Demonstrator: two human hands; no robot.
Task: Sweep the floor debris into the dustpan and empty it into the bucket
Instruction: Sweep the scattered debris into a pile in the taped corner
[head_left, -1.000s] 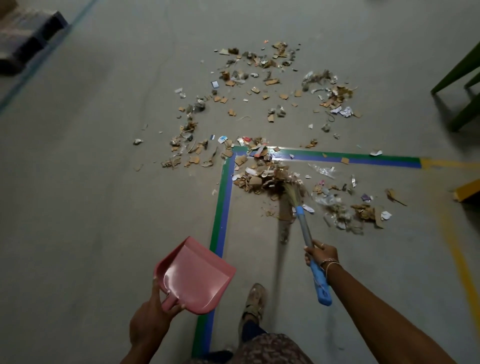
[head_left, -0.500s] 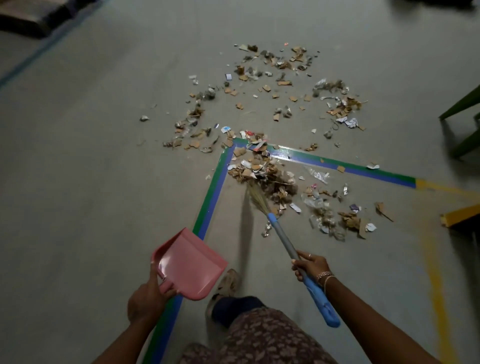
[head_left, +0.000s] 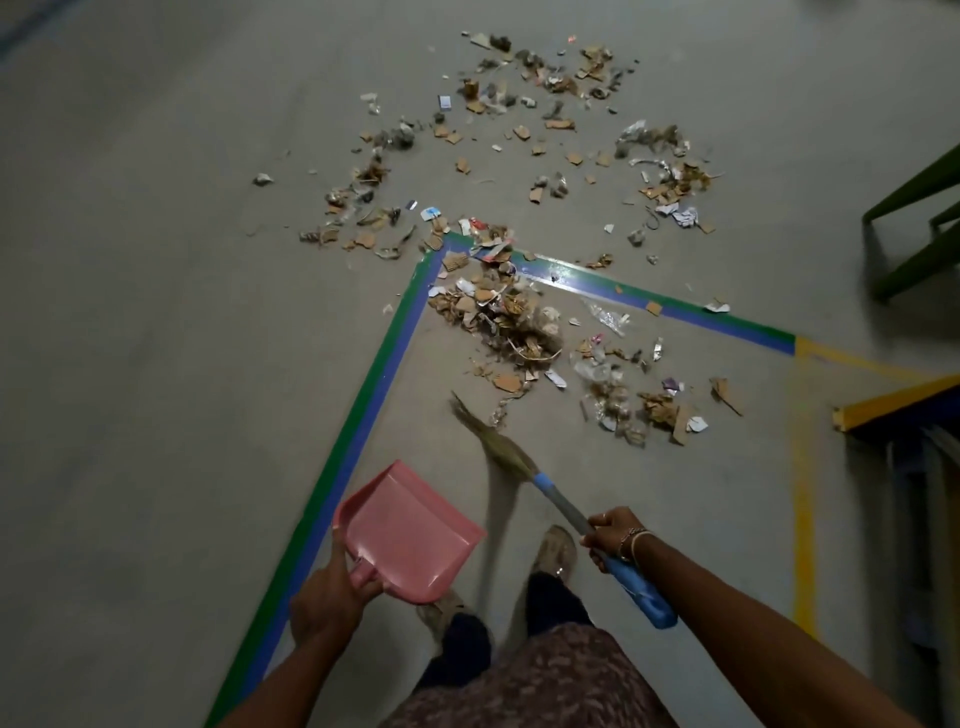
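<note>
Scraps of cardboard, paper and foil make up the debris (head_left: 498, 317), scattered over the grey concrete floor, densest inside the corner of the green and blue floor tape (head_left: 384, 364). My left hand (head_left: 327, 603) grips the handle of a pink dustpan (head_left: 410, 530), held above the floor near the tape. My right hand (head_left: 615, 535) holds the blue handle of a grass broom (head_left: 498, 441). Its bristle tip points up-left and lies short of the debris pile. No bucket is in view.
Green metal frame legs (head_left: 914, 223) stand at the right edge. A yellow and blue beam (head_left: 893, 400) lies low at the right, beside yellow floor tape (head_left: 802, 493). My feet (head_left: 556, 556) are between the dustpan and the broom handle.
The broom head has been drawn back out of the debris pile toward me and to the left. The view has shifted forward and the dustpan has moved slightly right.
</note>
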